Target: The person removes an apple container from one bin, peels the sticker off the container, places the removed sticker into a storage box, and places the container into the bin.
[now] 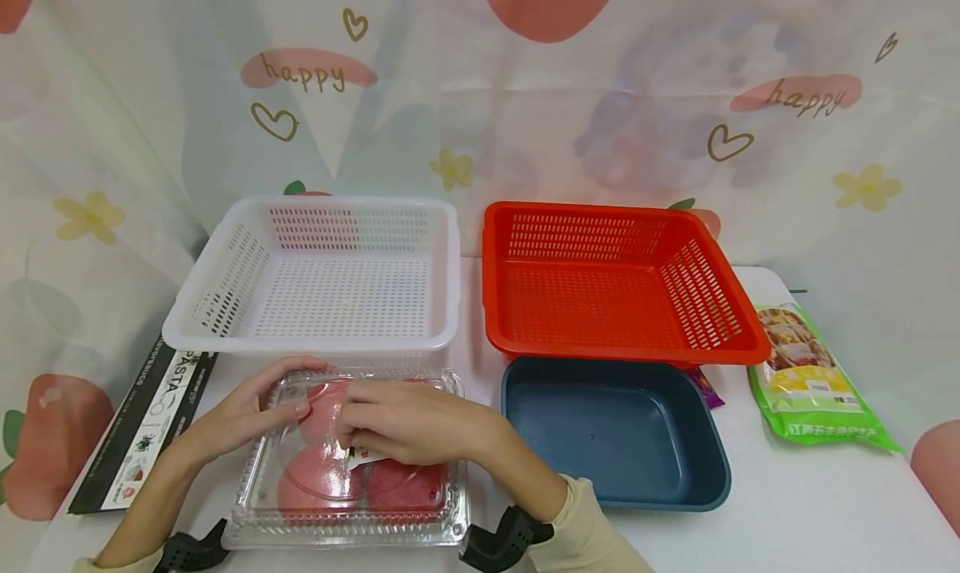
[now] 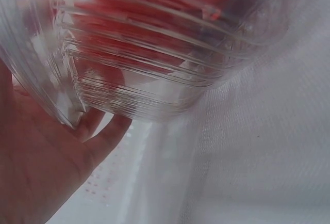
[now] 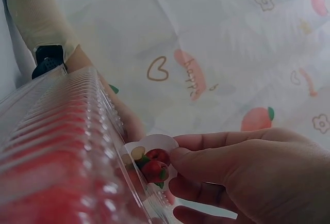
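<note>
A clear plastic clamshell box [image 1: 251, 510] with several round red things [image 1: 318, 481] inside lies at the front left of the table. My left hand [image 1: 243, 411] grips its far left corner, thumb over the lid; in the left wrist view, fingers [image 2: 111, 133] bend round the ribbed wall. Above the lid my right hand [image 1: 412, 419] pinches a white label [image 3: 154, 170] printed with red apples between thumb and fingers. That label's lower part meets the lid surface in the right wrist view. Most of the label is hidden under the hand in the head view.
Behind the box stands a white slotted basket [image 1: 307, 344], with a red one [image 1: 622, 350] to its right. A dark blue basin [image 1: 615, 498] sits at front right, a purple packet [image 1: 705, 387] behind it. A green food bag [image 1: 825, 423] lies far right, a black-and-white pasta box [image 1: 112, 456] far left.
</note>
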`<action>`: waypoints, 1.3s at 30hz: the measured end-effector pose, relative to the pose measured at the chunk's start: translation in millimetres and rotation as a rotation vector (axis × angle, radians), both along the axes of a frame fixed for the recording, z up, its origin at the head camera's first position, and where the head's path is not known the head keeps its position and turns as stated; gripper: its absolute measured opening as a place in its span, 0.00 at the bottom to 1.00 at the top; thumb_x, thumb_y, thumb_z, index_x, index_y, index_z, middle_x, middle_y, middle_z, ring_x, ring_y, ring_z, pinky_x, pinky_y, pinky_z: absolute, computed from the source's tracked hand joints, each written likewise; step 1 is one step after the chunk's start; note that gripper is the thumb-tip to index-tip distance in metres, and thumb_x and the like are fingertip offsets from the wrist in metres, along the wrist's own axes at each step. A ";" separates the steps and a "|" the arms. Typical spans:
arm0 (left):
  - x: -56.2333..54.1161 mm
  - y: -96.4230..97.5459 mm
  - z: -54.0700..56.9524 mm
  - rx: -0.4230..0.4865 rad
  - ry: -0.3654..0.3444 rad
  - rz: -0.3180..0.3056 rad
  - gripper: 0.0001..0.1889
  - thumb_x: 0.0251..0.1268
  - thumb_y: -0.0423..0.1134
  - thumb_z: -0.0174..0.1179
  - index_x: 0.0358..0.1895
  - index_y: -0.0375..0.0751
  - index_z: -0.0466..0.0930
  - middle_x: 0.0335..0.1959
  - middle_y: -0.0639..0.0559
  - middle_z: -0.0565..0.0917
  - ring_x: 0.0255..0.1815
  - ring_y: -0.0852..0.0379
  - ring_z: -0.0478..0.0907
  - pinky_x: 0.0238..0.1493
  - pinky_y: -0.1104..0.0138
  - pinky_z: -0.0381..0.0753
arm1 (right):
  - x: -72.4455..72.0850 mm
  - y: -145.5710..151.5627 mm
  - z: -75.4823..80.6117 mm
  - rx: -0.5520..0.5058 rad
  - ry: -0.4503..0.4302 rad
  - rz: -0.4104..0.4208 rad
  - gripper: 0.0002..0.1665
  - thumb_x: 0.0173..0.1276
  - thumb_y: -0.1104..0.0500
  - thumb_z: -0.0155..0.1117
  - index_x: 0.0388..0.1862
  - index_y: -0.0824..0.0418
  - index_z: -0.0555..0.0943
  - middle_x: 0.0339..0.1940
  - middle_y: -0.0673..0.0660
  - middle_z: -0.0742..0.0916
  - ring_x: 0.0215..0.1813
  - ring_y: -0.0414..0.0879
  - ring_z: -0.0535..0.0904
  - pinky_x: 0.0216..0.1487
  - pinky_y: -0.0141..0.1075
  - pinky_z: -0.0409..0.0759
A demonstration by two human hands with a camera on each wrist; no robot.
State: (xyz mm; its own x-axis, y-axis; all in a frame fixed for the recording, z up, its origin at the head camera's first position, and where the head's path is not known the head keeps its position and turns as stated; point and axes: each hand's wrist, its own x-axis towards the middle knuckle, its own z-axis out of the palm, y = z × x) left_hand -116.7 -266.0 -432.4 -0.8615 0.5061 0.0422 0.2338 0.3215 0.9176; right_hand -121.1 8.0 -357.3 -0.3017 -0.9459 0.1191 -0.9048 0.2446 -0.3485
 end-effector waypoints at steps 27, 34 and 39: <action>0.9 -0.4 -0.6 0.000 -0.019 0.000 0.25 0.68 0.30 0.52 0.68 0.46 0.66 0.62 0.61 0.72 0.59 0.68 0.72 0.50 0.66 0.78 | -0.6 11.3 11.7 0.023 -0.064 -0.004 0.04 0.73 0.56 0.57 0.40 0.52 0.79 0.41 0.47 0.80 0.43 0.37 0.75 0.50 0.20 0.70; 0.3 0.0 0.1 0.005 -0.035 0.001 0.25 0.69 0.30 0.52 0.68 0.46 0.65 0.61 0.62 0.72 0.58 0.68 0.73 0.50 0.66 0.79 | -1.1 13.9 14.4 0.012 -0.058 -0.001 0.04 0.72 0.56 0.58 0.42 0.53 0.80 0.41 0.47 0.81 0.44 0.37 0.75 0.52 0.20 0.71; 0.6 -0.5 -0.1 0.008 -0.039 0.000 0.25 0.69 0.30 0.52 0.68 0.45 0.65 0.60 0.60 0.73 0.58 0.67 0.74 0.48 0.64 0.80 | -2.3 15.1 15.7 0.005 -0.079 -0.002 0.04 0.72 0.57 0.58 0.42 0.53 0.80 0.41 0.47 0.81 0.45 0.37 0.75 0.52 0.19 0.70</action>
